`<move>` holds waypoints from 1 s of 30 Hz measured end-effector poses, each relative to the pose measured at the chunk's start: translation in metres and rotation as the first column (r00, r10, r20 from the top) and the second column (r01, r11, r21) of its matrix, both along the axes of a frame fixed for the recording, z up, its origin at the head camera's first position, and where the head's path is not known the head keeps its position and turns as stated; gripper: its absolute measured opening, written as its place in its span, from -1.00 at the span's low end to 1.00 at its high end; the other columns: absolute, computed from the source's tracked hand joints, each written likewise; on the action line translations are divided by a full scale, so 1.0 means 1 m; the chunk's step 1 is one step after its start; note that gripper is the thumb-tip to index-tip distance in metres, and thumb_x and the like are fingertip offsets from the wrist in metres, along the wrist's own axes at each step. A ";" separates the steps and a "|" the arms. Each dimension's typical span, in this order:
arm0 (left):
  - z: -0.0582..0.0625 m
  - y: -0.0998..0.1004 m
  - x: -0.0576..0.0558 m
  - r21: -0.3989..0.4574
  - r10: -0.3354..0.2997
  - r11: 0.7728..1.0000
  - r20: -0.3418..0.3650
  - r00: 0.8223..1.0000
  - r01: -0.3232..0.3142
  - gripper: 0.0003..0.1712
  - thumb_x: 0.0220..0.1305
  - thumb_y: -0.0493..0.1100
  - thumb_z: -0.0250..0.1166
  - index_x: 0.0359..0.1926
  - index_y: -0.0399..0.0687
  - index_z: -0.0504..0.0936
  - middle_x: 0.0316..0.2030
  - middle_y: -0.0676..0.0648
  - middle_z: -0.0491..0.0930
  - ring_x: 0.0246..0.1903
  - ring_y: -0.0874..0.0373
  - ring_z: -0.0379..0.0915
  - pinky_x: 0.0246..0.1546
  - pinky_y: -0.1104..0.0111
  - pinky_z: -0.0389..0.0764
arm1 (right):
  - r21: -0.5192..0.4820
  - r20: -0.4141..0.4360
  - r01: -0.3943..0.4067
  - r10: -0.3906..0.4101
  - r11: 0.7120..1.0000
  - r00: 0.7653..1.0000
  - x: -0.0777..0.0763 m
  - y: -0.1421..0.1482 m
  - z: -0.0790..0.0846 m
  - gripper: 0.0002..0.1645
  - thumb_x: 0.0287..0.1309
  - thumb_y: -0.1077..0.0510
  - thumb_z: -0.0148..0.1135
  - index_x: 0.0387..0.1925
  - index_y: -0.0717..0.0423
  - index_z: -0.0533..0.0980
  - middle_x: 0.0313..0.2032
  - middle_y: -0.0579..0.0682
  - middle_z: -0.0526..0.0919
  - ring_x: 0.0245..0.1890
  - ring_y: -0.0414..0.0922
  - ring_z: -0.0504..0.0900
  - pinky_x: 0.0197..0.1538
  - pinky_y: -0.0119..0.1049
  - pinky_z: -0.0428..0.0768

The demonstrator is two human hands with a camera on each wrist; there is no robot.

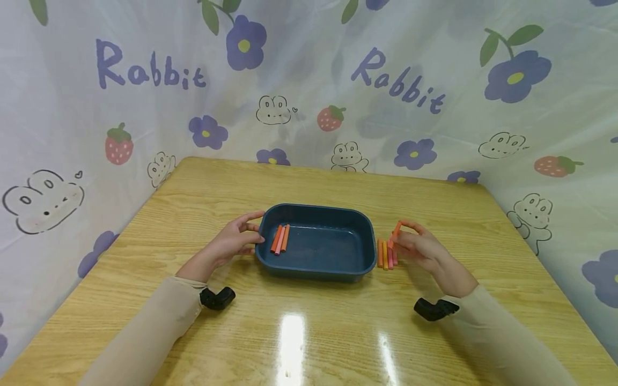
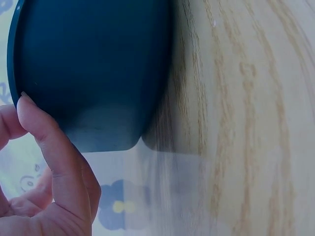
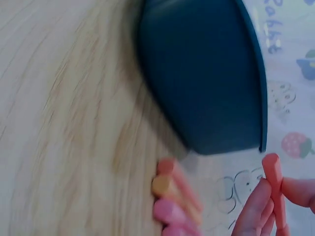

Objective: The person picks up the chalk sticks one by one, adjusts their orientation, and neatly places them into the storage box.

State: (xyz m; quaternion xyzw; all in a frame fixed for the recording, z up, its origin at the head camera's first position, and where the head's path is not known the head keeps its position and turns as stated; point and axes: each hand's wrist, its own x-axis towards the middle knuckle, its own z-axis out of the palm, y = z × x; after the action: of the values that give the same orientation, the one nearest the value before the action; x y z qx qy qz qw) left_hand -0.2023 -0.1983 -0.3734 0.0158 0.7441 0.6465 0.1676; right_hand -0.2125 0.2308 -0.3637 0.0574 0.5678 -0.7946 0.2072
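A dark blue rectangular tray (image 1: 328,249) stands on the table. At its left end my left hand (image 1: 235,240) pinches the rim; in the left wrist view the thumb (image 2: 49,132) lies over the rim's edge. Inside the tray, toward the left, lie three crayons (image 1: 280,239), in orange and pink tones. My right hand (image 1: 427,251), beyond the tray's right end, pinches an orange-red crayon (image 3: 274,184) between thumb and fingers, tilted upward. Below it, several orange, yellow and pink crayons (image 1: 384,255) lie side by side close to the tray.
The wooden table (image 1: 232,332) reaches back to a white patterned curtain (image 1: 299,64) that hangs behind and at both sides. A black wrist mount (image 1: 217,298) is on the left sleeve and another black mount (image 1: 436,309) on the right.
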 end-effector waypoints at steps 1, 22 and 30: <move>0.000 0.000 0.000 -0.001 0.000 1.000 0.000 1.000 0.000 -0.24 0.25 -0.36 0.16 0.42 -0.03 0.09 -0.01 -0.24 0.26 -0.38 0.19 0.46 -0.39 0.34 0.60 | -0.016 0.007 0.013 -0.013 1.000 1.000 0.000 -0.002 0.001 -0.20 0.26 0.43 -0.05 0.36 0.18 -0.23 -0.30 -0.01 0.56 -0.28 -0.15 0.61 -0.09 -0.30 0.55; 0.001 0.000 0.001 0.007 -0.002 1.000 0.002 1.000 0.002 -0.24 0.25 -0.36 0.17 0.42 -0.02 0.09 -0.04 -0.23 0.26 -0.36 0.16 0.46 -0.40 0.35 0.59 | -0.097 0.088 0.097 -0.089 0.991 0.992 -0.011 -0.047 0.022 -0.09 0.21 0.48 -0.02 0.45 0.03 -0.17 0.05 0.13 0.25 -0.16 -0.09 0.57 -0.02 -0.31 0.52; 0.002 0.001 0.001 0.014 -0.004 1.000 0.006 1.000 0.004 -0.24 0.25 -0.37 0.15 0.42 -0.02 0.09 -0.02 -0.24 0.25 -0.36 0.16 0.45 -0.44 0.39 0.57 | -0.079 0.083 0.055 -0.049 0.995 0.995 -0.016 -0.067 0.032 -0.16 0.20 0.47 0.01 0.41 0.00 -0.07 -0.01 0.11 0.31 -0.10 -0.05 0.54 0.04 -0.30 0.49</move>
State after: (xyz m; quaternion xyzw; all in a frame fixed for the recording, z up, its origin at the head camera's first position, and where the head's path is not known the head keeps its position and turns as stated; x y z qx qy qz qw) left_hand -0.2010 -0.1976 -0.3715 0.0164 0.7389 0.6516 0.1711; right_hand -0.2289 0.1637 -0.3315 0.0960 0.5246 -0.8191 0.2115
